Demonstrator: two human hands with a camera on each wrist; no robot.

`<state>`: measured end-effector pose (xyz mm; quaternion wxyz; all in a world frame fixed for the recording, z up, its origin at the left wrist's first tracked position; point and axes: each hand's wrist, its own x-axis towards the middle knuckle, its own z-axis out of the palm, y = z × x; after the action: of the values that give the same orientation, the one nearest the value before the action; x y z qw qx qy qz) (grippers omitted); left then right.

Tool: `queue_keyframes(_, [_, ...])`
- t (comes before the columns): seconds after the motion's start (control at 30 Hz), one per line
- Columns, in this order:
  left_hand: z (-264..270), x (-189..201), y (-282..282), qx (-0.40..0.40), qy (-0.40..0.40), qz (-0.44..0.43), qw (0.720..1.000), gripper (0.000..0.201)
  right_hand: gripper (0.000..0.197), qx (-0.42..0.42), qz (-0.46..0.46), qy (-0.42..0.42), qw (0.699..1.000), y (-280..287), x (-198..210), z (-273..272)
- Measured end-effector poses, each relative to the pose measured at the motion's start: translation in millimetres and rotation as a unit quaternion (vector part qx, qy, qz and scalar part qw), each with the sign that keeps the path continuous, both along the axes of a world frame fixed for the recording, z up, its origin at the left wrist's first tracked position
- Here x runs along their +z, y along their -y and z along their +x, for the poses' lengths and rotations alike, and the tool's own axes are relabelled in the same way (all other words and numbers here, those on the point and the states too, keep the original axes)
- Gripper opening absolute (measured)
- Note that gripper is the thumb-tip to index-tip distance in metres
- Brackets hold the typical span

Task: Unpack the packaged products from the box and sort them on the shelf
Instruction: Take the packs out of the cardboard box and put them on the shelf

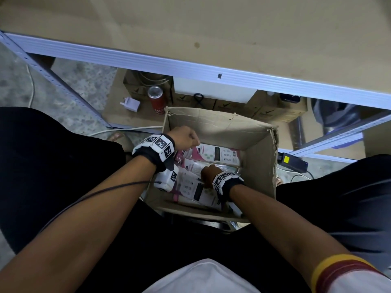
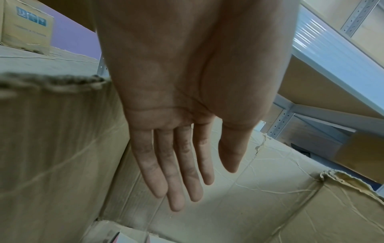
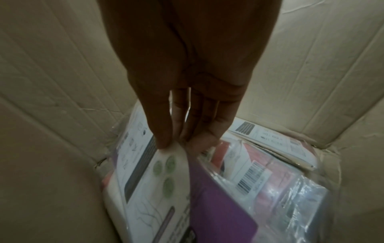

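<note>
Right hand lifting a packet out of the box

I had my right hand (image 3: 187,92) deep in the box (image 1: 220,123), fingers (image 3: 162,131) pinching the top edge of a white packaged product (image 3: 158,172) that lay on the stack inside. My left hand (image 2: 187,131) hovered released above the packets, fingers straight, holding nothing. I judged the thin pinch on slick plastic wrap could slip, or snag a neighbouring packet, before reaching the shelf (image 1: 190,68).
</note>
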<state>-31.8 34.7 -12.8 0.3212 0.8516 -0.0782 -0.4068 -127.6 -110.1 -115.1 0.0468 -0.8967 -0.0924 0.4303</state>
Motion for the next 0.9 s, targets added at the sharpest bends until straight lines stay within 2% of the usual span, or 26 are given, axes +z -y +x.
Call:
queue_keyframes(0.23, [0,-2,1,-0.003,-0.004,0.002,1.0,0.019,0.044,-0.031,0.019,0.002,0.999,2,-5,3])
queue_keyframes(0.6, [2,-5,4,-0.01,-0.006,0.022,1.0,0.022,0.037,-0.021,0.002,-0.037,0.999,12,-2,15])
queue_keyframes(0.7, [3,-12,8,-0.026,-0.002,0.063,0.998,0.021,0.034,-0.039,0.018,-0.026,0.999,30,8,30])
queue_keyframes(0.83, [-6,-23,19,-0.098,0.004,0.142,0.985,0.025,0.027,-0.077,0.018,0.01,0.997,61,30,50])
queue_keyframes(0.9, [-9,-37,25,-0.116,-0.04,0.17,0.978,0.025,0.031,-0.087,0.012,0.034,0.996,72,39,56])
